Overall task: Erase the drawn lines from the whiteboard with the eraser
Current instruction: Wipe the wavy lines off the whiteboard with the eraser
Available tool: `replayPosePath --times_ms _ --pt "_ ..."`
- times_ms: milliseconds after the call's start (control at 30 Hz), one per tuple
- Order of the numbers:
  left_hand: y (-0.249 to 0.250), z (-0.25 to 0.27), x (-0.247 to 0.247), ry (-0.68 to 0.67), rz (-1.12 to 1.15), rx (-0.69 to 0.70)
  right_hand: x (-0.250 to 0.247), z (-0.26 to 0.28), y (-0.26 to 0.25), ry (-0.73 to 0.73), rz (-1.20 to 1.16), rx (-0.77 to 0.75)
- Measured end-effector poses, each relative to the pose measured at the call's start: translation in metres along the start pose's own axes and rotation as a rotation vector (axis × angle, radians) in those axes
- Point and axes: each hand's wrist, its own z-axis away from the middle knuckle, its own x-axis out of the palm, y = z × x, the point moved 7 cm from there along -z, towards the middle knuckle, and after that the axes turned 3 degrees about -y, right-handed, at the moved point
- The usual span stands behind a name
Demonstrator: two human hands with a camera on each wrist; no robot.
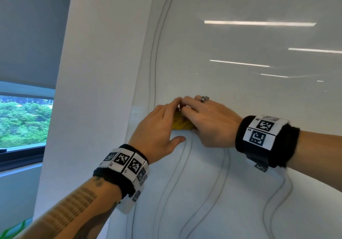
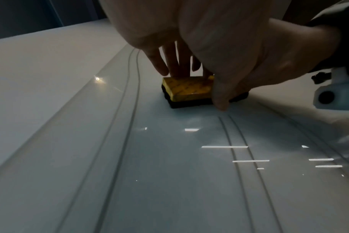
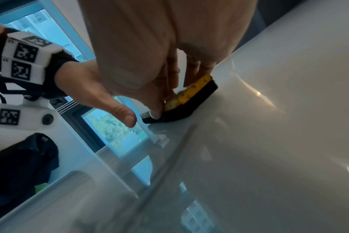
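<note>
Tattooed along the forearm, the left hand point(image 1: 157, 126) lies nearly flat on the glossy whiteboard point(image 1: 240, 94), straight fingers pressing the eraser's left end, thumb spread on the board below it. Between both hands sits the eraser point(image 2: 187, 88), a yellow block on a black felt pad, flat against the board. From the right, the ringed right hand point(image 1: 209, 120) curls its fingers and thumb around it. Paired grey wavy lines point(image 1: 155, 53) run above and below.
</note>
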Motion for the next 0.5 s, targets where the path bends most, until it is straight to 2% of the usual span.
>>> replayPosePath --times_ms 133,200,300,400,500 --pt "0.005 -0.015 -0.005 0.086 -0.182 0.079 -0.017 0.006 0.008 0.076 -0.013 -0.003" --pt "0.0 -0.02 -0.006 0.107 -0.227 0.094 -0.034 0.015 0.029 0.116 0.001 0.024" --pt "-0.016 -0.04 -0.02 0.165 -0.185 0.008 -0.081 0.046 0.102 0.214 -0.039 0.284" --pt "-0.03 -0.088 -0.048 0.21 -0.155 -0.083 -0.113 0.083 0.161 0.119 0.058 0.557" --pt "-0.045 -0.149 -0.088 0.265 -0.145 -0.145 -0.11 0.099 0.176 -0.01 0.106 0.573"
